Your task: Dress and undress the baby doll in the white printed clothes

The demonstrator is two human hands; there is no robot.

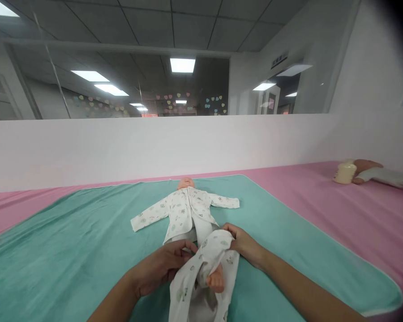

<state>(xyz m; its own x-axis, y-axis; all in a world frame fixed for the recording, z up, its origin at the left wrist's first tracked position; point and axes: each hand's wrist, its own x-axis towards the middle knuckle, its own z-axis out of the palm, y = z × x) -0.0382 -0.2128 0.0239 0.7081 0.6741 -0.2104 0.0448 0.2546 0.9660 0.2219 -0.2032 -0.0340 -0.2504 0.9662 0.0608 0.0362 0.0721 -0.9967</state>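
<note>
Head cam, looking down at a bed-height setup. My left hand [161, 268] and right hand [243, 245] are both on the lower leg part of a printed white baby sleeper [204, 273], which is bunched up and lifted a bit right between the two sets of fingers.

Right hand fingers [230, 231] are curled over the top edge of the fabric and clearly pinching a fold of it. Left hand fingers [187, 248] are bent and lying against the opposite side of the cloth, but honestly can't tell from this angle if they're really gripping it or just resting there.

Poking out just below the fingers, between both hands, is a bare doll's foot [215, 281], sticking through the bunched fabric. Past the fingertips, the rest of the baby doll [186, 183] lies on its back, head furthest from the hands, arms spread out inside the sleeper's sleeves. A plain white layer [200, 228] shows just beyond the fingers, under the open front.

Under all of it, around both hands, is a teal plush mat [53, 264], on top of a pink sheet [289, 190]. Well off to the right of the right hand's fingers, on the pink, a cream-colored cylinder [345, 173] sits against a second doll-like shape in white cloth [376, 173], too far off to make out much. Way beyond the fingers there's a low white wall [154, 152], with a glass panel [174, 103] above it showing heart stickers.
</note>
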